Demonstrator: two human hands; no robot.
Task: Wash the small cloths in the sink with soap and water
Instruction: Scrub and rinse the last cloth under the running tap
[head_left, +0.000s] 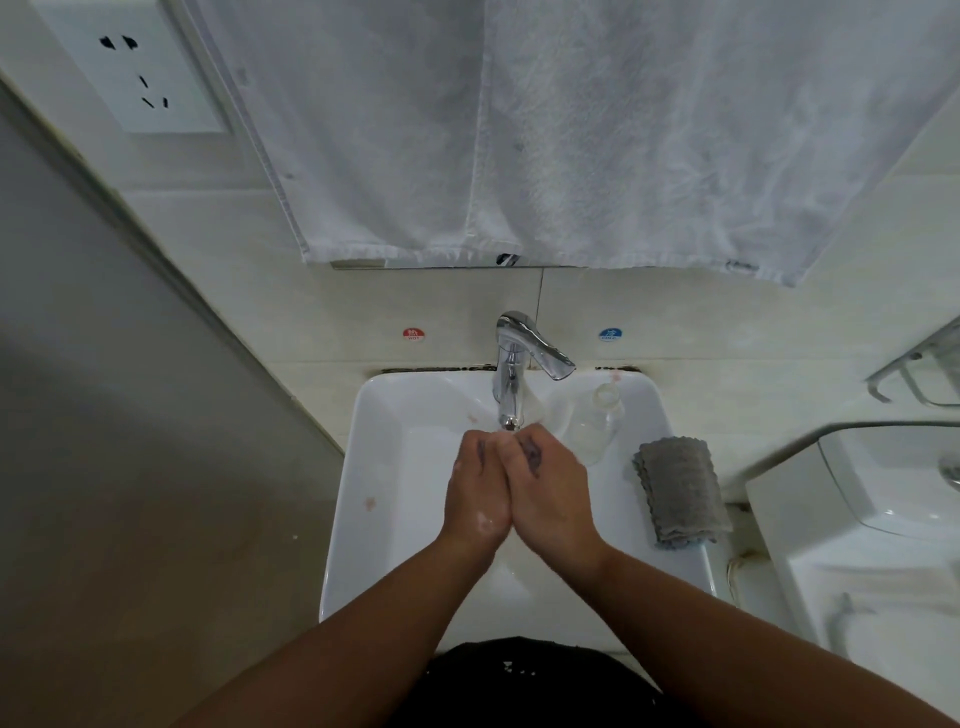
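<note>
hands left (475, 491) and right (551, 493) pressed together under tap (511, 358), grip unclear, grey cloths (680, 493) on sink (363, 467) rim

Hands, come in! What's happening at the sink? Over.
Left hand and right hand pressed together under faucet, gripping dark cloth. Grey cloth folded on sink rim, waiting. Nothing in the way.

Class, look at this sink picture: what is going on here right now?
A person presses the left hand and right hand together under the faucet over the sink, gripping what looks like a dark cloth. Suds show on the left hand. A folded grey cloth lies on the sink's right rim.
</note>
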